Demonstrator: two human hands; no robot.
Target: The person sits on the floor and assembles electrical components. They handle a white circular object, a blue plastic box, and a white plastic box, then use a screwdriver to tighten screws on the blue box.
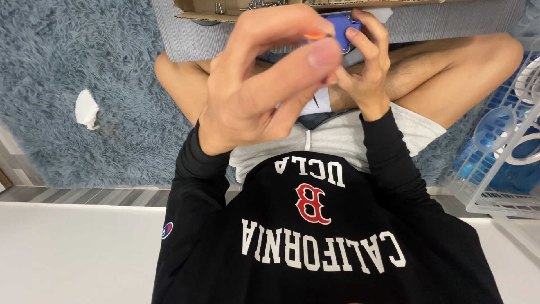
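Head view, taking it from the left: a crumpled white scrap (86,110) lies on the shaggy blue-grey rug (67,56) at about nine o'clock, well apart from the work, as if dropped out of the way. The person sits cross-legged, knees spread to make a working space in the lap.

The left hand (264,84) is raised close to the camera, near the centre. Its thumb and fingertips are pressed together on a small orange part (315,36), which shows only as a sliver between them. I cannot tell what it is. It seems lifted so near to give a better look at so tiny a piece.

Just beside it, at twelve o'clock, sits a blue plastic piece (342,25). The right hand (363,67) curls its fingers around this piece, thumb on its face, steadying it above the legs.

Behind both hands, a cardboard box (225,12) with screws in it rests within easy reach. At three o'clock stands a white plastic basket (495,169).
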